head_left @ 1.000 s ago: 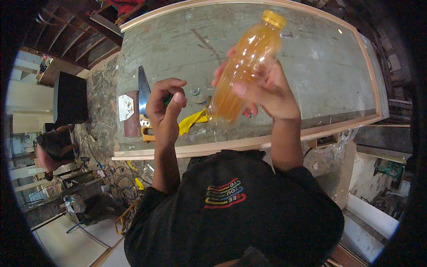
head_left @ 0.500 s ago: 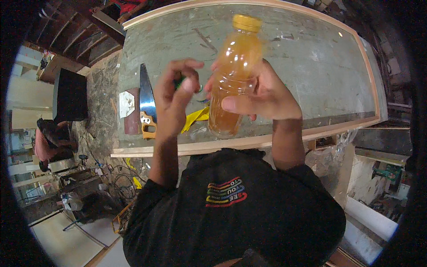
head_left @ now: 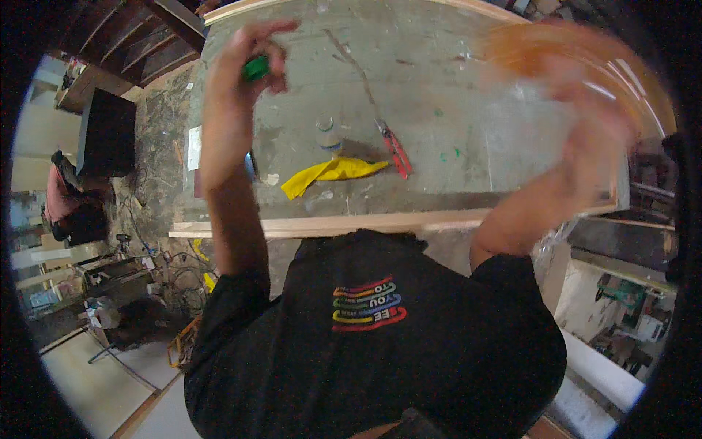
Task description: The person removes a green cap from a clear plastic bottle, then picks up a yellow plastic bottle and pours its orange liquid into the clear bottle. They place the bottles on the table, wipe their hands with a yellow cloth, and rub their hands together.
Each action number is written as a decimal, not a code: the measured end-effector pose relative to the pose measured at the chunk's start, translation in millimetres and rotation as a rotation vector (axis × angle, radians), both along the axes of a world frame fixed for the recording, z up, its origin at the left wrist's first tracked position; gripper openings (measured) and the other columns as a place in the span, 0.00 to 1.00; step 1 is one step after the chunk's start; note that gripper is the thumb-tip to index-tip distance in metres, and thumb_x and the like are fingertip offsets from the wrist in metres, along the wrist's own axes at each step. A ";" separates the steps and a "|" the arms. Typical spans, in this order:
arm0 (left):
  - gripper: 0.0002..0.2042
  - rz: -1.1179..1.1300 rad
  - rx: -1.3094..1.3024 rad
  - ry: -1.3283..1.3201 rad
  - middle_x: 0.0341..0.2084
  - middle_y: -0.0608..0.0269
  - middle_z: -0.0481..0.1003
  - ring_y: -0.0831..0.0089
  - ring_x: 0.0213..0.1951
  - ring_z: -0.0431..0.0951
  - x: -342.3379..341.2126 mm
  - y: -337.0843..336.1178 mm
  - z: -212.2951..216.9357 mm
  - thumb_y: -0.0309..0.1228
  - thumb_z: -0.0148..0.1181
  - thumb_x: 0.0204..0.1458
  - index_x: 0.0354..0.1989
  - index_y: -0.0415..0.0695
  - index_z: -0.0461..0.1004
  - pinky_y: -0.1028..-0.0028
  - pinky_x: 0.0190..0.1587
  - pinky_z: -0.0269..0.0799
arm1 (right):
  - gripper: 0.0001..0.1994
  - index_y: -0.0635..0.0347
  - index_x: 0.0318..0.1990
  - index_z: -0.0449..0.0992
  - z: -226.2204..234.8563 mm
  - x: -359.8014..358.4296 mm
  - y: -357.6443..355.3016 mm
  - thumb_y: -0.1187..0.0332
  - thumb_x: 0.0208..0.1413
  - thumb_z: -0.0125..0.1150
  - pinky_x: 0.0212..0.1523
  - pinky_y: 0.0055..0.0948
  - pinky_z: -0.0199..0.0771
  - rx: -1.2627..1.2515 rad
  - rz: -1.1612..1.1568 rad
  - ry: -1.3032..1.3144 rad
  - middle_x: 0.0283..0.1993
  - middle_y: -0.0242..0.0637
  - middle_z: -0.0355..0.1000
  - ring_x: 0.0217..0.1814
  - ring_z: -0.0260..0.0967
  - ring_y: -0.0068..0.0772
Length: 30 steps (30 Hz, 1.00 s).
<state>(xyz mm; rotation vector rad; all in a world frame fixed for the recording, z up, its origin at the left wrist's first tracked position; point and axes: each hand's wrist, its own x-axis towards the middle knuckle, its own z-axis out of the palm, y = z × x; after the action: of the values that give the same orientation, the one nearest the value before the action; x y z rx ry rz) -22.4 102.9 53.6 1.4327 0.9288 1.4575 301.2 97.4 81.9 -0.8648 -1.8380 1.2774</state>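
My left hand (head_left: pixel 245 62) is raised over the left part of the work table (head_left: pixel 453 95), with some fingers stretched out and others curled round a small green object (head_left: pixel 255 68). I cannot make out its exact kind. At the far right, my right hand (head_left: pixel 589 110) is smeared by motion. It grips the plastic bottle of orange-brown liquid (head_left: pixel 526 51), which shows as a curved orange streak. On the table between my arms are a small clear bottle (head_left: pixel 328 137), a yellow cloth (head_left: pixel 333 173) and red-handled pliers (head_left: pixel 395 152).
A pale wooden strip (head_left: pixel 351 224) edges the table near me. My left forearm hides most of the handsaw (head_left: pixel 251 167). Beyond the table's left side stands a black box (head_left: pixel 107 133), with a person in pink (head_left: pixel 62 190) and tangled cables on the floor.
My right hand has swung the bottle from the middle to the far right. My left hand has moved up and left with the green object. The pliers and clear bottle have come into sight.
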 end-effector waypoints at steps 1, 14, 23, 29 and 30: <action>0.23 0.023 -0.027 -0.090 0.28 0.69 0.69 0.78 0.31 0.68 -16.8 -2.8 -0.3 0.45 0.40 0.72 0.54 0.38 0.76 0.74 0.37 0.68 | 0.23 0.63 0.56 0.73 -0.7 14.2 6.6 0.64 0.54 0.69 0.36 0.29 0.83 0.145 -0.194 -0.051 0.46 0.43 0.81 0.44 0.81 0.32; 0.19 0.210 0.094 -0.367 0.24 0.69 0.64 0.79 0.25 0.61 -94.0 -53.6 -7.3 0.41 0.46 0.68 0.48 0.36 0.74 0.75 0.33 0.60 | 0.16 0.62 0.50 0.77 -118.2 107.2 56.1 0.73 0.51 0.66 0.45 0.33 0.80 0.564 -1.190 0.262 0.42 0.37 0.79 0.45 0.78 0.35; 0.15 0.437 -0.120 -0.394 0.23 0.71 0.64 0.79 0.23 0.59 -114.3 -90.2 -60.4 0.40 0.46 0.68 0.45 0.40 0.74 0.74 0.32 0.58 | 0.23 0.59 0.52 0.76 -123.1 77.2 13.1 0.75 0.44 0.71 0.52 0.37 0.81 0.696 -0.862 -0.237 0.50 0.39 0.79 0.55 0.78 0.38; 0.16 0.415 -0.200 -0.476 0.22 0.71 0.63 0.79 0.24 0.59 -117.6 -91.4 -78.8 0.40 0.45 0.69 0.45 0.40 0.74 0.74 0.32 0.57 | 0.21 0.56 0.58 0.72 -55.9 37.3 -9.7 0.61 0.59 0.64 0.46 0.39 0.85 0.711 -1.123 0.153 0.59 0.43 0.75 0.56 0.78 0.41; 0.16 0.412 -0.208 -0.476 0.22 0.71 0.63 0.78 0.24 0.59 -118.5 -88.0 -79.7 0.40 0.45 0.69 0.44 0.40 0.74 0.74 0.31 0.57 | 0.21 0.55 0.59 0.71 -55.2 32.0 -7.7 0.59 0.61 0.63 0.45 0.38 0.85 0.551 -1.127 0.627 0.60 0.43 0.74 0.57 0.77 0.41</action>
<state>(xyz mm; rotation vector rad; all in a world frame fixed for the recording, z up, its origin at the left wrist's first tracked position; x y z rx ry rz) -140.9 15.0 -26.1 0.7148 1.0627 1.8336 333.2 89.7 26.7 -0.8328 -0.8343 0.2274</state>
